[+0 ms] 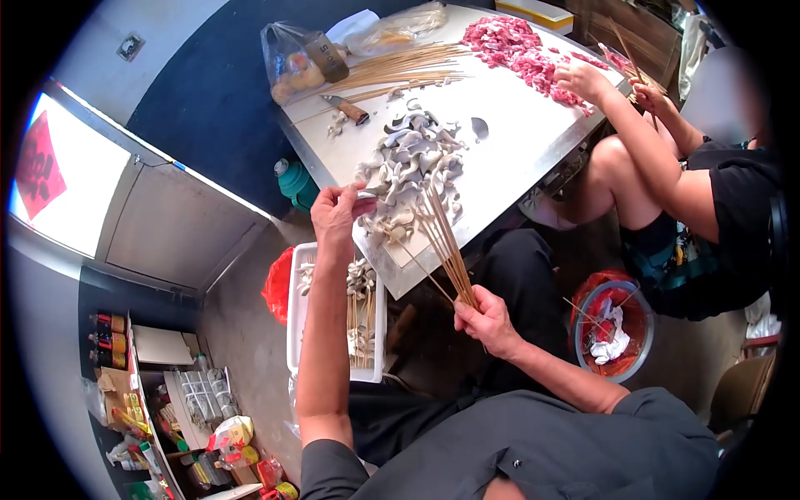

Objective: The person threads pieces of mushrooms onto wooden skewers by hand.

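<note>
My left hand (333, 218) is raised over the near left corner of the table, its fingers pinched on a pale slice of mushroom (365, 195). In my right hand (492, 323) is a bundle of thin bamboo skewers (448, 254), fanned up toward the table. One skewer slants apart from the bundle, and its tip meets a pale piece (397, 237); I cannot tell whether it is pierced. A heap of sliced mushrooms (417, 150) lies just beyond both hands. Below my left forearm, a white tray (294, 333) holds skewers threaded with mushroom pieces.
Loose skewers (392, 68), a wooden-handled knife (346, 108) and a clear bag (292, 71) lie on the table (500, 158). Across it, a co-worker's hand (583, 82) touches raw meat pieces (533, 62). A lined bucket (640, 333) stands right; a teal bottle (296, 185) stands left.
</note>
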{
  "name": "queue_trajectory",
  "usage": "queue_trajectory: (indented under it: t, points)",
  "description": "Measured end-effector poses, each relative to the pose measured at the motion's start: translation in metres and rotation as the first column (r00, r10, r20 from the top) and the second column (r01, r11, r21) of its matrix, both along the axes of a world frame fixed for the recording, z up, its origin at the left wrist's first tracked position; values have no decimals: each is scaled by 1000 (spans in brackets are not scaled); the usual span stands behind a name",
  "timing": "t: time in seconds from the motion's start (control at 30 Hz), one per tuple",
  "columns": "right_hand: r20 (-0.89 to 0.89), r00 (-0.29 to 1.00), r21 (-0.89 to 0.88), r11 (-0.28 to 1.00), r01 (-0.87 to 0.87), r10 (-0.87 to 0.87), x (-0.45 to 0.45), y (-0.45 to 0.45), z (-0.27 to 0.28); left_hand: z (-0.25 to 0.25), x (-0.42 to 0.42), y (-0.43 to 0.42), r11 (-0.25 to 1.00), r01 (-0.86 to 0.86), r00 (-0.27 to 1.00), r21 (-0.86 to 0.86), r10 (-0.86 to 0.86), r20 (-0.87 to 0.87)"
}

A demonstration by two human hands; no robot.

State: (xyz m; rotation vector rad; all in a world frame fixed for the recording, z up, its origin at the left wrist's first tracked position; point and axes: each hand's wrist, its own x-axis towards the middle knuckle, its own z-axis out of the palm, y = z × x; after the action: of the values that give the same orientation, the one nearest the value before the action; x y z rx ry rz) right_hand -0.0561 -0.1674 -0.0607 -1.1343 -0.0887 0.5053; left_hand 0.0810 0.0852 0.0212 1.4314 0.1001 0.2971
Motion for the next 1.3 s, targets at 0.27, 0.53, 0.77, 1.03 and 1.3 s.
queue_trajectory:
  t: [0.27, 0.53, 0.77, 1.03, 1.3]
  points:
    - [37, 999, -39, 999, 14, -12, -12, 4, 0, -8, -61, -26, 928, 0, 999, -374, -21, -50]
    - [42, 999, -67, 998, -1, 4, -18, 7, -3, -20, -78, -30, 883, -72, 997, -464, 52, -55]
    - [59, 998, -99, 995, -7, 13, -16, 9, -4, -22, -78, -29, 888, -100, 995, -450, 93, -37]
    - [30, 999, -105, 994, -8, 11, -17, 10, -8, -26, -78, -30, 892, -126, 992, -435, 125, -30]
    - [51, 999, -91, 996, 16, -12, -17, 11, -8, -29, -82, -34, 852, -127, 990, -507, 143, -8]
